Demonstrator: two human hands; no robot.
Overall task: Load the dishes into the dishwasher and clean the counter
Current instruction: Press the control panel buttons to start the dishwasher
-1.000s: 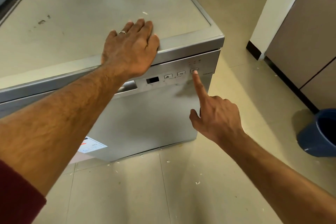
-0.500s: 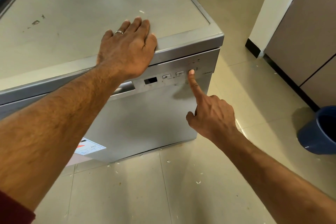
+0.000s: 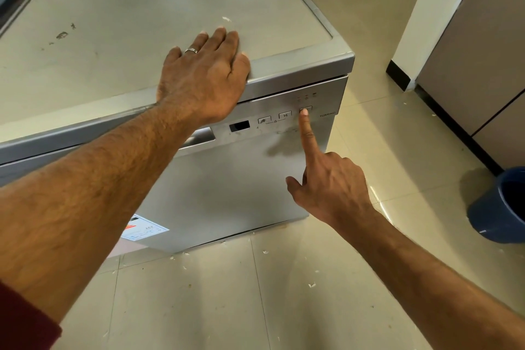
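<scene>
The stainless-steel dishwasher (image 3: 233, 179) stands with its door closed. My left hand (image 3: 204, 77) rests flat on the front edge of its top (image 3: 127, 23), fingers straight, a ring on one finger. My right hand (image 3: 329, 187) is lower right, with the index finger stretched up and the other fingers curled. Its fingertip presses the rightmost button (image 3: 306, 108) on the control panel (image 3: 267, 121). The small display (image 3: 239, 125) is dark. No dishes are in view.
A blue bucket (image 3: 500, 207) stands on the tiled floor at the right, beside grey cabinets (image 3: 483, 51). Small white scraps (image 3: 312, 285) lie scattered on the floor. A few specks and smudges (image 3: 62, 35) mark the dishwasher top. A label (image 3: 145, 231) sticks low on the door.
Hardly anything: my right index fingertip stays on the same button and my left hand stays flat on the top. Only the view has shifted slightly.
</scene>
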